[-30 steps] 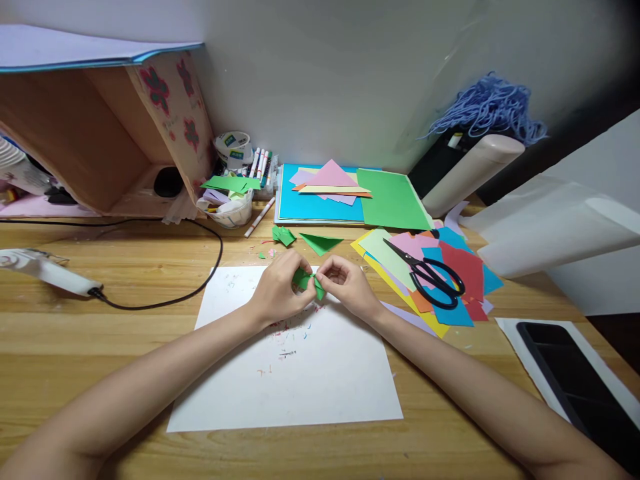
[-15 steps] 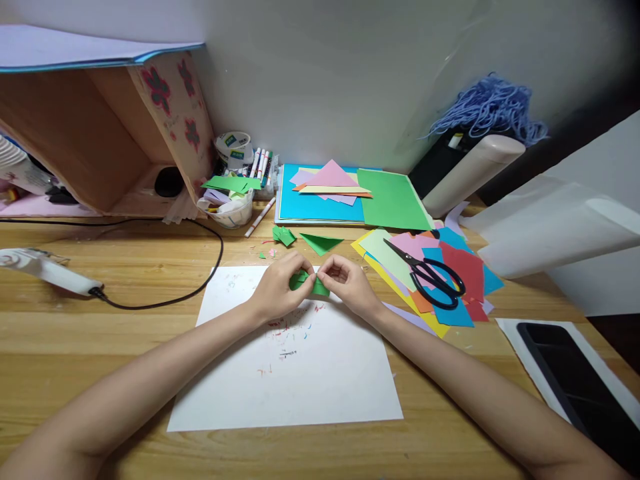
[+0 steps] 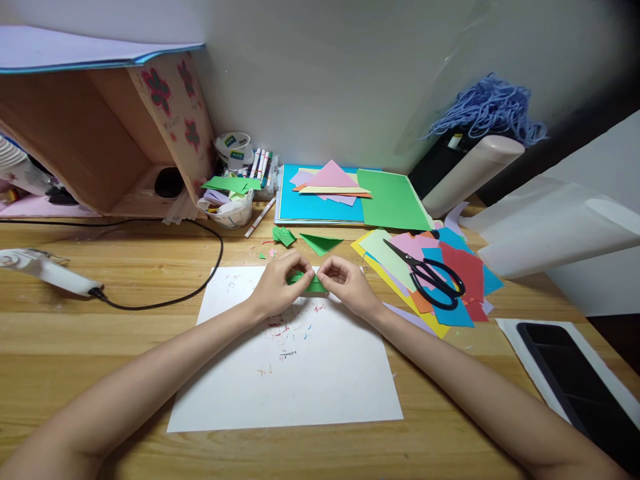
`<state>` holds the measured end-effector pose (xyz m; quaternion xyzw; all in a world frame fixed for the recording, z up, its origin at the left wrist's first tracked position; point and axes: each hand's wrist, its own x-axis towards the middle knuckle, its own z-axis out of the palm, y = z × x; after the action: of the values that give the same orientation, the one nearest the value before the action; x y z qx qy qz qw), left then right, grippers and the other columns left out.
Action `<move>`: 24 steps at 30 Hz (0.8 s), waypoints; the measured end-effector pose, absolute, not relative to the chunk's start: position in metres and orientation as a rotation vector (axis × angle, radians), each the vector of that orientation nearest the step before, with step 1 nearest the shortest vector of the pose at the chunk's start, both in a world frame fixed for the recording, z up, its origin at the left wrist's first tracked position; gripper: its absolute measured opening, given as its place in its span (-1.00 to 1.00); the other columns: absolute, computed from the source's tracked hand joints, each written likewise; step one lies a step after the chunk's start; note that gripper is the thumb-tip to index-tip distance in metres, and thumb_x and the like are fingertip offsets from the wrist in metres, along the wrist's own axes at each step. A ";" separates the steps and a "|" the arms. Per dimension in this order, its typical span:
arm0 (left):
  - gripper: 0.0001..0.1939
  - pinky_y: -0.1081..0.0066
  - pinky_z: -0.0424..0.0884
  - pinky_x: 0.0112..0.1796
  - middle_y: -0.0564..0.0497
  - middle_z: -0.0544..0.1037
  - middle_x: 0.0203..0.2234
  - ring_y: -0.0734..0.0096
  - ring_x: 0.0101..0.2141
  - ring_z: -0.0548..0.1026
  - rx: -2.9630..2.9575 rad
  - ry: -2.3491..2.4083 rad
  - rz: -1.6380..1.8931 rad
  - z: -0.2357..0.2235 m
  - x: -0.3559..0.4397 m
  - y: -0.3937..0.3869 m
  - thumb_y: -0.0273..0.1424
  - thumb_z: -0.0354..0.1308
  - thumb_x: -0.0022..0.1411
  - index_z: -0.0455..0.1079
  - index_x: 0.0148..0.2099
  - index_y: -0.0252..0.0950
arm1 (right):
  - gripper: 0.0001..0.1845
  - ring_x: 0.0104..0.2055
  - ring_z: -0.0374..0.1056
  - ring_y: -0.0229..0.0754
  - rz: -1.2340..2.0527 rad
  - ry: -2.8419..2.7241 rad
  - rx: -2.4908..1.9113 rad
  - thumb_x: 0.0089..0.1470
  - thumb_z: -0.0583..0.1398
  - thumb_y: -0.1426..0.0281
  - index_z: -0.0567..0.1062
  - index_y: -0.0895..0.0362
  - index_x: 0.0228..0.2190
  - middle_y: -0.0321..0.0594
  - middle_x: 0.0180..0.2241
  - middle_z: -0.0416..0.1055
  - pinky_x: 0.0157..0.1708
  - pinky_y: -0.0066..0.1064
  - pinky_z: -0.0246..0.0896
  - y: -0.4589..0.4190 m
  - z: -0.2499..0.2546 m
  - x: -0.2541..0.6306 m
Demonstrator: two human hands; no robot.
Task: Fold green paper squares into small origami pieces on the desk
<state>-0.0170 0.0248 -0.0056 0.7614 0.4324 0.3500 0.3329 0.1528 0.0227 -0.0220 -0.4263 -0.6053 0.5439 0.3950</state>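
Note:
A small folded piece of green paper [image 3: 315, 286] is held over the upper part of a marked white sheet [image 3: 300, 393]. My left hand [image 3: 283, 280] pinches it between thumb and fingertips, with its fingers covering the left part. Close beside it, my right hand [image 3: 347, 283] pinches the same paper along its upper edge, so the two thumbs nearly meet. Just beyond my hands lie a green paper triangle [image 3: 321, 243] and a crumpled-looking folded green paper piece [image 3: 285, 236].
Black-handled scissors [image 3: 430, 275] rest on coloured paper scraps [image 3: 465, 267] at right. A phone [image 3: 575, 387] lies further right. A white glue gun [image 3: 50, 270] with a black cord is at left. Behind are a paper stack [image 3: 395, 200], a tub of scraps [image 3: 233, 212] and a cardboard box [image 3: 175, 120].
The green paper has tilted slightly in my fingers, and its lower edge sits a little higher and flatter. Both hands stay in nearly the same place.

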 end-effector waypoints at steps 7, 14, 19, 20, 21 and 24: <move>-0.85 0.41 0.24 -0.37 0.03 0.38 -0.47 0.43 -0.41 0.33 1.945 1.082 0.896 -0.005 -0.018 0.026 -0.39 -0.01 0.21 0.27 -0.40 -0.31 | -0.81 -0.44 0.23 -0.29 1.375 -1.549 -1.076 -0.02 0.19 0.29 0.31 0.14 -0.49 -0.32 -0.49 0.27 -0.44 -0.46 0.17 0.022 -0.024 0.153; -0.84 0.42 0.22 -0.38 0.04 0.36 -0.47 0.44 -0.42 0.30 1.960 1.117 0.848 -0.006 -0.017 0.028 -0.36 -0.04 0.23 0.26 -0.39 -0.30 | -0.77 -0.44 0.22 -0.29 1.358 -1.536 -1.111 -0.03 0.19 0.25 0.30 0.13 -0.49 -0.32 -0.49 0.27 -0.44 -0.46 0.16 0.023 -0.023 0.154; -0.84 0.41 0.22 -0.36 0.05 0.35 -0.48 0.43 -0.41 0.30 1.999 1.083 0.852 -0.005 -0.016 0.027 -0.36 -0.04 0.24 0.24 -0.38 -0.29 | -0.78 -0.43 0.22 -0.28 1.354 -1.551 -1.091 -0.03 0.19 0.25 0.30 0.13 -0.49 -0.31 -0.49 0.27 -0.42 -0.45 0.18 0.022 -0.022 0.153; -0.83 0.41 0.22 -0.36 0.04 0.35 -0.47 0.43 -0.41 0.30 1.999 1.072 0.852 -0.004 -0.017 0.027 -0.36 -0.04 0.24 0.24 -0.38 -0.29 | -0.79 -0.43 0.22 -0.28 1.355 -1.553 -1.087 -0.03 0.19 0.26 0.30 0.13 -0.49 -0.31 -0.49 0.27 -0.42 -0.45 0.18 0.022 -0.021 0.153; -0.83 0.41 0.22 -0.36 0.04 0.35 -0.47 0.43 -0.40 0.30 1.997 1.064 0.853 -0.004 -0.017 0.027 -0.35 -0.04 0.24 0.25 -0.38 -0.30 | -0.80 -0.43 0.22 -0.28 1.355 -1.553 -1.082 -0.03 0.19 0.27 0.30 0.13 -0.49 -0.31 -0.49 0.27 -0.42 -0.45 0.18 0.022 -0.021 0.153; -0.80 0.40 0.23 -0.33 0.03 0.36 -0.46 0.42 -0.39 0.32 1.991 1.049 0.854 -0.003 -0.017 0.027 -0.32 -0.03 0.24 0.27 -0.38 -0.30 | -0.82 -0.43 0.21 -0.29 1.360 -1.547 -1.068 -0.02 0.19 0.30 0.30 0.13 -0.49 -0.32 -0.49 0.26 -0.42 -0.45 0.18 0.022 -0.021 0.153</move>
<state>-0.0171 0.0266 -0.0025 0.7720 0.4068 0.3312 0.3591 0.1531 0.0222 -0.0211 -0.4221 -0.6113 0.5373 0.3993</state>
